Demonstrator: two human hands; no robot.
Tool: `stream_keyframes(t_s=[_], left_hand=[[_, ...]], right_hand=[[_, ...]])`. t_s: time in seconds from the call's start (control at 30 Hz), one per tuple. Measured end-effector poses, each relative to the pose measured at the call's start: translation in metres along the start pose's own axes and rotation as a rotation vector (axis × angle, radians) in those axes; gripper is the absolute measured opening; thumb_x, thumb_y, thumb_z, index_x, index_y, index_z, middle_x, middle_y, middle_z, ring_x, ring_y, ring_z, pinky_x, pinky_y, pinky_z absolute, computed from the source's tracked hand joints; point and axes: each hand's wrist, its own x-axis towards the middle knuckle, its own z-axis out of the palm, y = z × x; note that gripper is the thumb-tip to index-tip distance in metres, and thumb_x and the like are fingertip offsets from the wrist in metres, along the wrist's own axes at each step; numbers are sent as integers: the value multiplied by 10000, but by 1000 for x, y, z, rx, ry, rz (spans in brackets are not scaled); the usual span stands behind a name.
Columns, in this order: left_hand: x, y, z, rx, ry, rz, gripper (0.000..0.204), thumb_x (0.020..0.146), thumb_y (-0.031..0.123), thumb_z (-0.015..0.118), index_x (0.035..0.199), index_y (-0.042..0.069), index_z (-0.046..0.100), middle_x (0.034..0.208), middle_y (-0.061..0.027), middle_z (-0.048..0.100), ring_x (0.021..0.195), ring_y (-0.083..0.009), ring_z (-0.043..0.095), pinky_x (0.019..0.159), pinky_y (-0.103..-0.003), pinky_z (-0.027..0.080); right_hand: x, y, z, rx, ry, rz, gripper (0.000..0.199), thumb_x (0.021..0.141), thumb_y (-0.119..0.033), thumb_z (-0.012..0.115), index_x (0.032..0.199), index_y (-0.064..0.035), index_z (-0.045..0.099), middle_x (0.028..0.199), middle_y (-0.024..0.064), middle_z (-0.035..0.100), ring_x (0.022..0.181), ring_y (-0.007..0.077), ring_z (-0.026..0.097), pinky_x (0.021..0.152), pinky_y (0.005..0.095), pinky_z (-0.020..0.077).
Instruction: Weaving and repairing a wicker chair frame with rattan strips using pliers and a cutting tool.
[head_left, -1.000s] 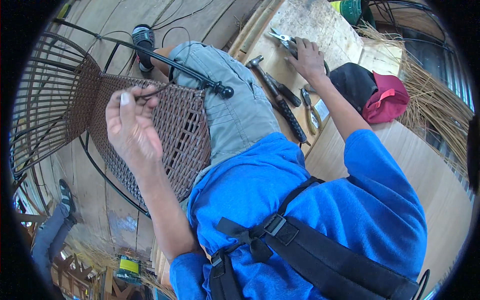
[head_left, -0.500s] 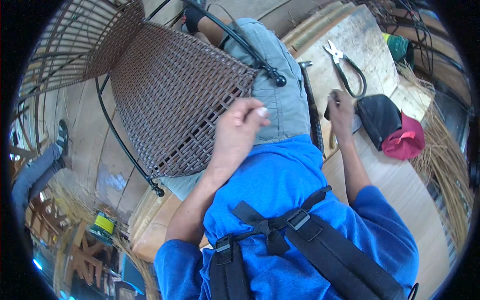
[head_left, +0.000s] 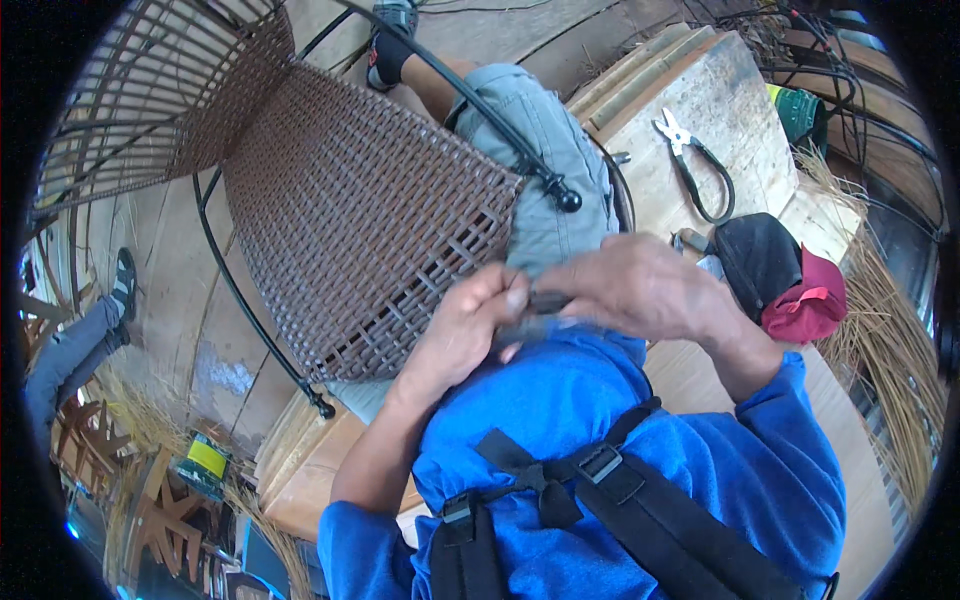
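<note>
Whereas half a second ago the right hand (head_left: 640,290) lay out on the worktop (head_left: 700,110) at two o'clock, it has now come in to meet the left hand (head_left: 470,335). Both pinch a small dark tool (head_left: 548,300) at centre, just below the woven chair seat (head_left: 360,210); pliers (head_left: 690,155) lie on the worktop.

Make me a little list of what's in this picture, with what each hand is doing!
Left hand: pinches a small dark tool by the woven chair seat
Right hand: grips the same tool, fingers curled
Workbench: holds pliers
Cap: black and red, on the bench
Clothes: blue top, black straps
Far left: another person's leg
</note>
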Motion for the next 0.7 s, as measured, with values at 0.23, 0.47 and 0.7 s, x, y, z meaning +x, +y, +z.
stream_keyframes(t_s=[0.23,0.47,0.7], left_hand=[[-28,-4,-31,-64,211,-12,436,952,389,408,1041,-17,541,670,-48,522,496,-92,453,446,-222,380],[-46,-14,-77,-109,435,227,691,864,624,399,1039,-29,542,550,5,394,492,-90,370,488,-246,309],[-29,15,-63,13,638,132,204,880,211,504,1007,52,488,705,-28,490,537,-94,419,502,-224,359]], right_hand=[[0,37,-16,80,-107,43,267,866,-180,502,1112,-89,551,864,120,586,837,290,600,743,410,486],[13,69,-3,284,-187,111,314,837,-127,474,1143,-93,537,934,128,608,884,311,602,773,393,483],[21,82,-6,414,-255,90,266,819,-109,465,1056,-85,583,905,131,616,899,306,598,782,394,476]])
